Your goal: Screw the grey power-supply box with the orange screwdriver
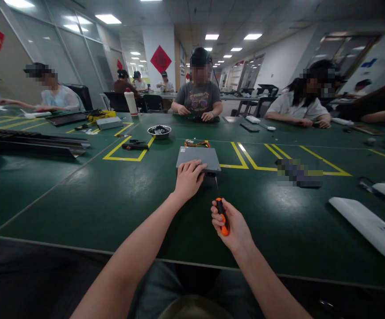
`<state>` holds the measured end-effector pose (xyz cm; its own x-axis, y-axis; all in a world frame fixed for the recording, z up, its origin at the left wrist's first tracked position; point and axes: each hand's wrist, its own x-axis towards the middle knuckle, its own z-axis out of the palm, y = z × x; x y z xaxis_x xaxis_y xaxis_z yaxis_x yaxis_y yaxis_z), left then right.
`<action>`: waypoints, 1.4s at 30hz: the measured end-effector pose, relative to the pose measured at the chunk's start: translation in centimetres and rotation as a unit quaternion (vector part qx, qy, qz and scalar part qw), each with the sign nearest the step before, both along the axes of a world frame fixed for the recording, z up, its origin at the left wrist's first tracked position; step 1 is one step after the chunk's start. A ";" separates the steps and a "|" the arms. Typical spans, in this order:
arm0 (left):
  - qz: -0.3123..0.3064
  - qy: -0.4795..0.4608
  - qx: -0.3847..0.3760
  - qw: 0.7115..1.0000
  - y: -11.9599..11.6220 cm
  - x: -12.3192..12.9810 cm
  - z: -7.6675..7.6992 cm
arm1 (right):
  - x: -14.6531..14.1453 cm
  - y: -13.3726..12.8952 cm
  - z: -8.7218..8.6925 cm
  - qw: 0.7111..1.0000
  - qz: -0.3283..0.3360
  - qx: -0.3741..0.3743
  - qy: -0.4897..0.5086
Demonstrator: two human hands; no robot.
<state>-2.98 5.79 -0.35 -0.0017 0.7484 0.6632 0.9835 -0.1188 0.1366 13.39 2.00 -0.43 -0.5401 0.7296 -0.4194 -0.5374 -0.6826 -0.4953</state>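
Note:
A grey metal computer power supply unit lies on the green table in front of me, with bundled coloured cables at its far side. My left hand grips its near left part, fingers over the top and thumb by the front edge. In my right hand is a screwdriver with an orange and black handle, my fingers wrapped round it. Its thin shaft points away from me, up to the near right side of the unit, by a dark socket. Whether the tip touches a screw is too small to tell.
A metal bowl of small dark parts stands beyond the unit, to the left. Dark tools lie inside a yellow-taped outline. Long black rails are at left, a white casing at right. Several people sit around the table.

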 end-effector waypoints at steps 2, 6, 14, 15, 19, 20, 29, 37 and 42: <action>-0.003 0.000 0.000 1.000 0.0 0.0 0.1 | 0.2 0.0 0.0 1.000 -0.007 0.000 0.002; -0.002 -0.001 -0.003 1.000 -0.1 0.0 0.2 | 0.1 0.2 0.1 1.000 -0.015 -0.002 0.001; -0.003 -0.006 -0.001 1.000 -0.2 0.1 0.2 | -0.2 0.4 0.2 1.000 -0.024 -0.002 -0.004; -0.003 -0.006 -0.002 1.000 -0.2 0.1 0.2 | -0.3 0.4 0.2 1.000 -0.025 -0.002 -0.004; 0.001 -0.007 -0.004 1.000 -0.3 0.1 0.2 | -0.4 0.5 0.2 0.999 -0.032 -0.004 -0.004; 0.002 -0.008 -0.005 1.000 -0.3 0.2 0.2 | -0.4 0.5 0.2 0.999 -0.036 -0.005 -0.004; -0.001 0.001 -0.007 1.000 -0.3 0.1 0.1 | -0.4 0.4 0.2 0.997 -0.071 -0.027 0.009; -0.005 0.001 -0.007 1.000 -0.4 0.1 0.2 | 0.1 0.2 0.4 0.998 -0.027 -0.048 0.039; -0.006 0.002 -0.012 1.000 -0.5 0.0 0.3 | 0.0 0.2 0.4 0.997 -0.046 -0.031 0.049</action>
